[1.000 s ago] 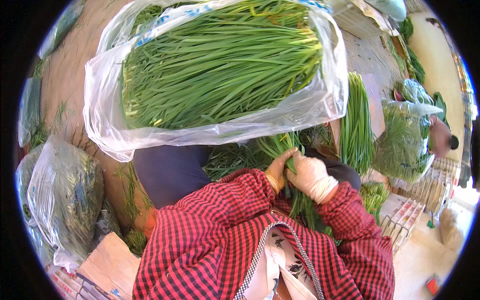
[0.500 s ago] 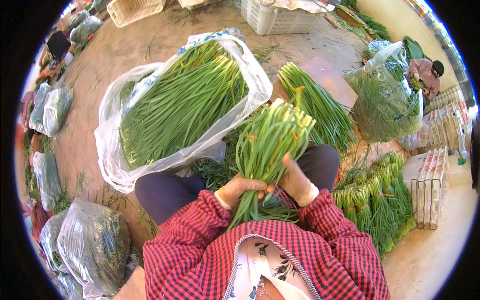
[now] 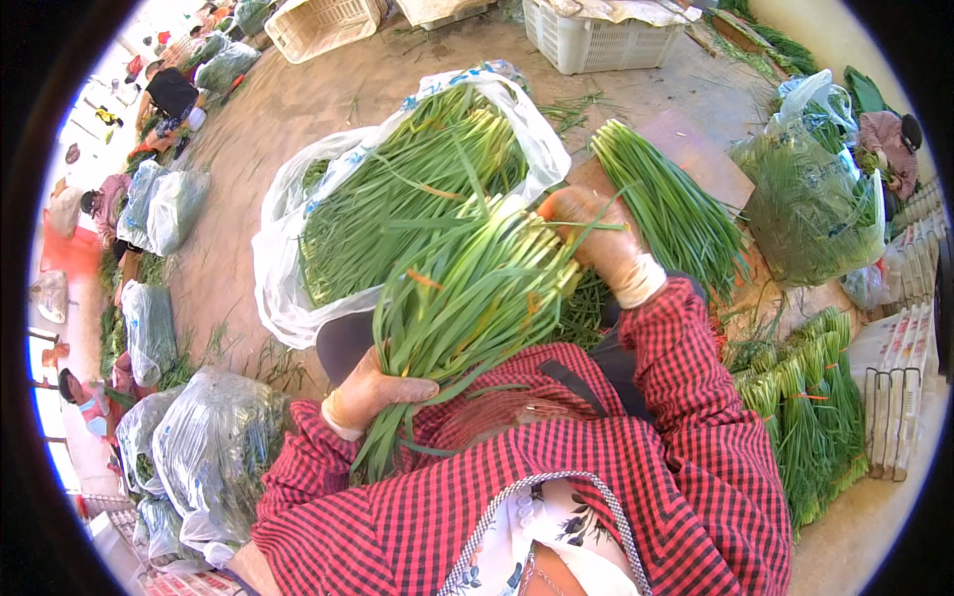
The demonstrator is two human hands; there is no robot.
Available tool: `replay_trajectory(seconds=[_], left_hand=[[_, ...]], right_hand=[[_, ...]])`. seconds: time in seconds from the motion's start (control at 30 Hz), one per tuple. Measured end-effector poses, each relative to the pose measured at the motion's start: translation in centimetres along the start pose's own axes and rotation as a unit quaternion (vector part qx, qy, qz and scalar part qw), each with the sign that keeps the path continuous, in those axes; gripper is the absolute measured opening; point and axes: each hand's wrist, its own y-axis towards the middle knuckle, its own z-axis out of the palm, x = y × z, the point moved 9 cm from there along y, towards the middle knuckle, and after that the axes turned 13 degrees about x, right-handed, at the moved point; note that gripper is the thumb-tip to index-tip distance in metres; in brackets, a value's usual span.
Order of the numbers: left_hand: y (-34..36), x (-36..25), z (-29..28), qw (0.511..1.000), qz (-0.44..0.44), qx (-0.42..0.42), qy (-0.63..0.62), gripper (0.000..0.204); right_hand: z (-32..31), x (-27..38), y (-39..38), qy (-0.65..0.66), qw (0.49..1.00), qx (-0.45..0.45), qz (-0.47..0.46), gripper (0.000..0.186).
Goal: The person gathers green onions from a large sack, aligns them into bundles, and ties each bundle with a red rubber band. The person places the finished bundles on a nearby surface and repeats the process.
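A loose bunch of long green chives [image 3: 462,298] lies slanted over my lap, pale ends toward the upper right. My left hand [image 3: 383,392] wraps round its leafy lower part. My right hand [image 3: 596,238] has curled fingers at the pale ends, partly hidden among the stems. Beyond the bunch, an open clear plastic bag [image 3: 288,238] holds a thick layer of chives [image 3: 407,179]. A pile of chives [image 3: 666,209] rests on a board [image 3: 720,169] to my right. Banded upright bundles [image 3: 805,417] stand at my lower right.
Filled bags [image 3: 214,457] line the left, among co-workers [image 3: 174,99]. A white crate [image 3: 606,45] and an empty cream basket [image 3: 323,30] stand at the back. At right, another person [image 3: 884,149] sits behind a big bag [image 3: 805,219], near stacked slatted crates [image 3: 894,387].
The bunch has tilted leftward in my grip. My left hand has moved left, while my right hand has risen to the pale ends. The view now takes in more of the left side.
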Motion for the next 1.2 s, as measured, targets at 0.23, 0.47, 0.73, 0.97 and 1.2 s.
replay_trajectory(seconds=[0.23, 0.47, 0.73, 0.97, 1.2], left_hand=[[-1.8, 5.0, -2.8, 0.988, 0.034, -0.095, -0.118, 0.046], [-0.1, 7.3, -1.4, 0.98, 0.018, -0.042, -0.194, 0.044], [0.0, 6.4, -1.6, 0.994, -0.005, -0.029, -0.105, 0.052], [-0.1, 7.2, -1.3, 0.988, -0.041, -0.01, -0.15, 0.043], [-0.4, 9.3, -1.5, 0.988, -0.069, 0.005, -0.141, 0.05]], right_hand=[[3.2, -1.7, -3.5, -0.101, 0.953, 0.163, 0.235, 0.046], [7.1, 7.2, -2.2, -0.048, 0.994, 0.083, -0.043, 0.053], [6.8, 6.3, -2.6, -0.016, 0.995, 0.069, -0.064, 0.026], [3.6, -1.1, -4.5, -0.165, 0.985, -0.01, 0.051, 0.016], [-0.2, -2.0, -4.0, -0.173, 0.976, 0.025, 0.128, 0.021]])
